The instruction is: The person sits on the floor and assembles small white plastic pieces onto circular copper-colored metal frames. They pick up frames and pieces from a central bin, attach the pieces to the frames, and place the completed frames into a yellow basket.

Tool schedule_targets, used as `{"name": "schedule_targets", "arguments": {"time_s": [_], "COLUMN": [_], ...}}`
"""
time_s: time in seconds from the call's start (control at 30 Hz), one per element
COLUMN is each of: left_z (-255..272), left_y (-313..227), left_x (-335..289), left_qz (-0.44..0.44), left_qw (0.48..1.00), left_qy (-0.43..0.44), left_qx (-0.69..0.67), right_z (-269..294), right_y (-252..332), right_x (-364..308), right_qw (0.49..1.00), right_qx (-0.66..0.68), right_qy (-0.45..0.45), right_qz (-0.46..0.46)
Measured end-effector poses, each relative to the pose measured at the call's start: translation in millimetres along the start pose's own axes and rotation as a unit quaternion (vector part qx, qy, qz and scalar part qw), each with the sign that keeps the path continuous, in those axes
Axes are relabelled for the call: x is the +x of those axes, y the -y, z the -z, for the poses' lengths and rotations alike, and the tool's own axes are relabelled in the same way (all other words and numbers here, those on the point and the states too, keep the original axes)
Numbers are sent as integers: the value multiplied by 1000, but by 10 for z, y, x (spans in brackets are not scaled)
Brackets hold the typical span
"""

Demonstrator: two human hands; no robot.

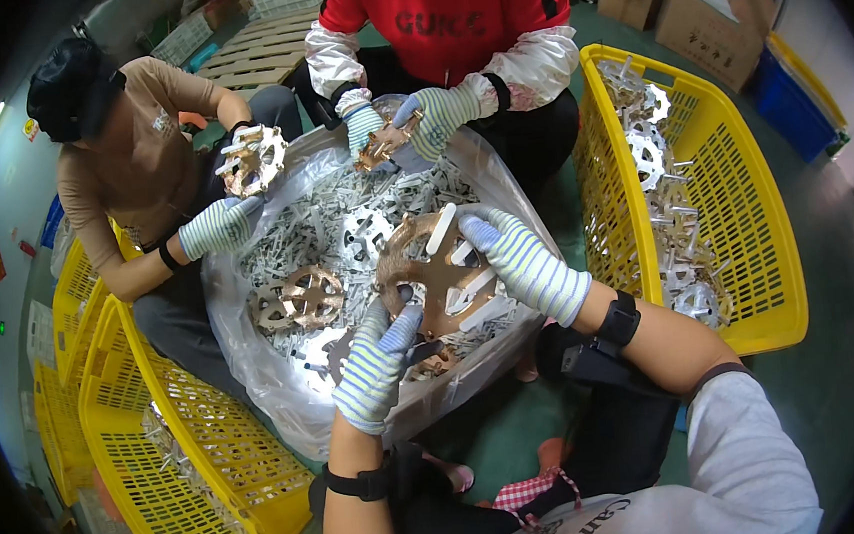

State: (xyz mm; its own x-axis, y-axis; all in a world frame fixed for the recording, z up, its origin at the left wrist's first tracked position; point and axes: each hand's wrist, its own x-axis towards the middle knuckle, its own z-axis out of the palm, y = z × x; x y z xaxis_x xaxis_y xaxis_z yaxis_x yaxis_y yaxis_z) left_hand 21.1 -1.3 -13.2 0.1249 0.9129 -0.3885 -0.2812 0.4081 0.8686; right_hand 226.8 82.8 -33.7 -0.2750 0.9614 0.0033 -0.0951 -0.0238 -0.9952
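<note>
A round, spoked metal casting, copper-brown with pale silvery prongs, is held tilted above a big plastic-lined bin. My left hand, in a striped knit glove, grips its lower left edge, with the thumb and fingers closed on it. On the upper right, my right hand, gloved the same way, has its fingers closed at the rim beside a silvery prong. Below both hands, the bin is full of small grey metal pieces. Several similar wheel-shaped castings lie on them, among them a brown one and a silver one.
Across the bin, a person in red handles a brown casting. Another person in tan holds a spoked casting at the left. Yellow baskets holding metal parts stand at right and left. Cardboard boxes stand behind.
</note>
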Motion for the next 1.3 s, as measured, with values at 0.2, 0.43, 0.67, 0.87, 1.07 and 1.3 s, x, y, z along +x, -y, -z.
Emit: {"name": "schedule_targets", "arguments": {"time_s": [0.2, 0.43, 0.67, 0.87, 1.07, 1.3], "left_z": [75, 433, 581, 496, 412, 419], "left_y": [95, 127, 158, 14, -52, -8], "left_x": [71, 256, 316, 121, 35, 37], "left_qz": [-56, -159, -210, -150, -117, -128], "left_qw": [996, 964, 958, 968, 985, 989], "left_qy": [12, -185, -147, -113, -79, -75], "left_qx": [-62, -108, -131, -165, -102, -19], "right_z": [-12, 244, 351, 219, 230, 318], "right_y": [-60, -273, -922, -926, -667, -308], "right_x": [2, 201, 131, 138, 209, 340], "right_qw": [998, 972, 650, 659, 781, 942], "right_qx": [57, -175, -560, -575, -517, -304], "right_qy": [8, 143, 459, 431, 325, 137], "right_qz": [-30, -64, -233, -223, -133, 29]}}
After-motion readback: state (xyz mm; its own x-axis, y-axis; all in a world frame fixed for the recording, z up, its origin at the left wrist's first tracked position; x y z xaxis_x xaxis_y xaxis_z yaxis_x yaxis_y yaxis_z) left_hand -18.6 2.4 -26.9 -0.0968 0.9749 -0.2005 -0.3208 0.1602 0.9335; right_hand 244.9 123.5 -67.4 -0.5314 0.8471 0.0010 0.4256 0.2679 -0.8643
